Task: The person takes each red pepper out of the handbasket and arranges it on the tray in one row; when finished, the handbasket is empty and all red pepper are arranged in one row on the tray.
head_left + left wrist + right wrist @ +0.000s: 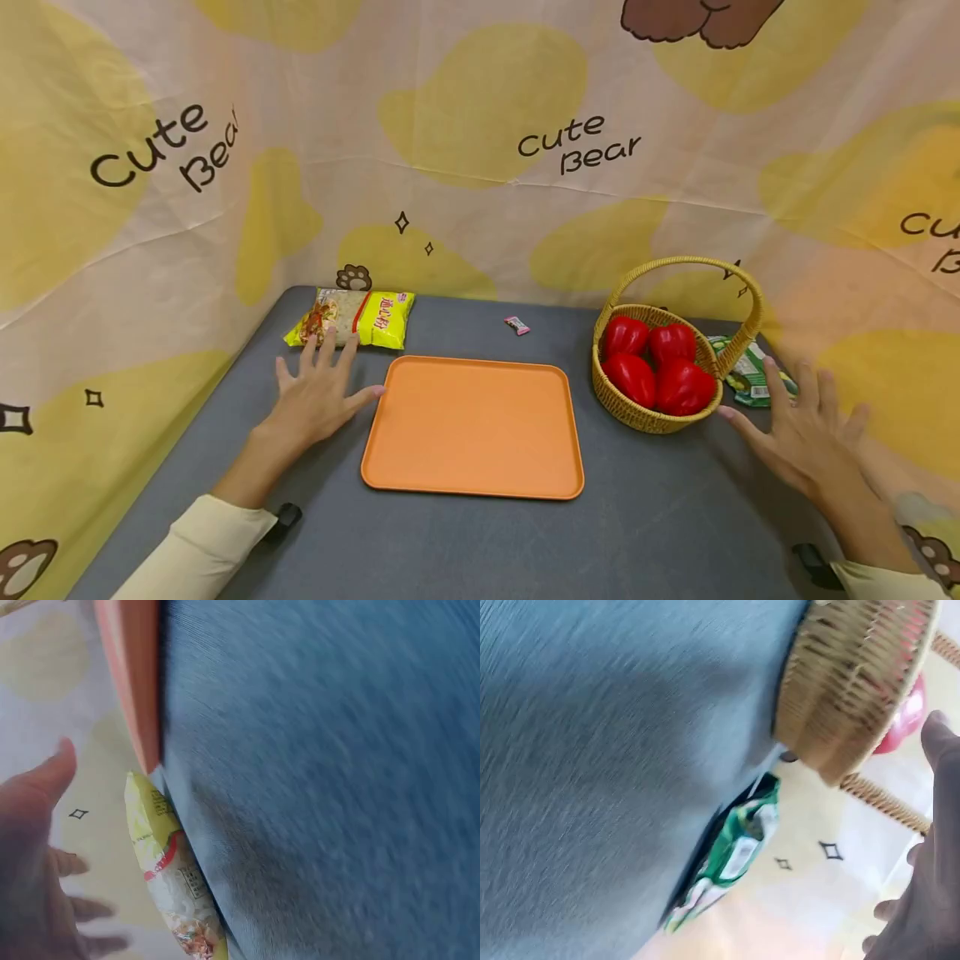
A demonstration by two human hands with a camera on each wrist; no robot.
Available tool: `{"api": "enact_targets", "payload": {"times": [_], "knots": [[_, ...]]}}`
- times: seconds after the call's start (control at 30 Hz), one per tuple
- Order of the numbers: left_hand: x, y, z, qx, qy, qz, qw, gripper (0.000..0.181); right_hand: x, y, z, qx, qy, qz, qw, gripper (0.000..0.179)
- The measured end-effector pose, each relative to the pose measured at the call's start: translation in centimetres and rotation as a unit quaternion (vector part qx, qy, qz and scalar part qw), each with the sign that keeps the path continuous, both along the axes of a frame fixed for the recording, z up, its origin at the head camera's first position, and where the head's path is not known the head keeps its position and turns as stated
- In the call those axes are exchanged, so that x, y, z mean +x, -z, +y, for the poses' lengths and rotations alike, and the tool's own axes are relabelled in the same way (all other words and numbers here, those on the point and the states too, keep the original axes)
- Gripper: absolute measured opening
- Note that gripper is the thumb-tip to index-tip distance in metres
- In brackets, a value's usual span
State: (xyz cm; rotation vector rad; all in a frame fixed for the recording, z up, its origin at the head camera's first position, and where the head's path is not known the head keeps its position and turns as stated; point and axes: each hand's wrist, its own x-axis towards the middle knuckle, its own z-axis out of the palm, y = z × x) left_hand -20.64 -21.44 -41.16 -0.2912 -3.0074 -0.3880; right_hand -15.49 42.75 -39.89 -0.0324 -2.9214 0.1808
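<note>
My left hand (318, 396) hovers with spread fingers between the yellow food packet (360, 319) and the left edge of the orange tray (472, 429), holding nothing. In the left wrist view the packet (174, 862) lies beyond the fingers. On the right, my right hand (810, 433) is held above the table, fingers spread, just right of the wicker basket (652, 421). Several red bell peppers (630, 379) sit in that basket under its arched handle. A green packet (750, 371) lies behind the basket, partly hidden by it; the right wrist view shows this green packet (735, 855) too.
A small pink-and-white wrapped sweet (517, 325) lies behind the tray on the grey table (480, 550). Patterned cloth (465, 167) with "Cute Bear" lettering hangs along the back and sides. The basket's handle rises well above its rim.
</note>
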Motion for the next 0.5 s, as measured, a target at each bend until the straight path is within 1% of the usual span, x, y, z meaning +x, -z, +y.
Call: {"api": "enact_targets", "payload": {"times": [0.07, 0.13, 0.2, 0.3, 0.37, 0.5], "knots": [[-0.1, -0.1, 0.2, 0.029, 0.017, -0.018, 0.9993, 0.089, -0.1, -0.2, -0.5, -0.009, -0.017, 0.022, 0.9996, 0.104], [-0.1, -0.2, 0.5, 0.063, 0.028, -0.035, 0.997, 0.079, -0.3, -0.3, -1.2, -0.024, -0.04, 0.048, 0.9978, 0.101], [-0.2, -0.3, 0.9, 0.094, 0.036, -0.045, 0.994, 0.072, -0.5, -0.5, -2.0, -0.048, -0.064, 0.069, 0.9944, 0.096], [-0.4, -0.6, 1.6, 0.132, 0.044, -0.054, 0.9889, 0.065, -0.8, -1.1, -3.4, -0.095, -0.098, 0.092, 0.9864, 0.087], [-0.6, -0.7, 2.0, 0.147, 0.046, -0.06, 0.9862, 0.064, -1.0, -1.6, -4.4, -0.124, -0.108, 0.091, 0.9822, 0.084], [-1.0, -0.8, 2.5, 0.16, 0.048, -0.088, 0.982, 0.064, -1.5, -2.7, -6.3, -0.165, -0.113, 0.061, 0.978, 0.082]]}}
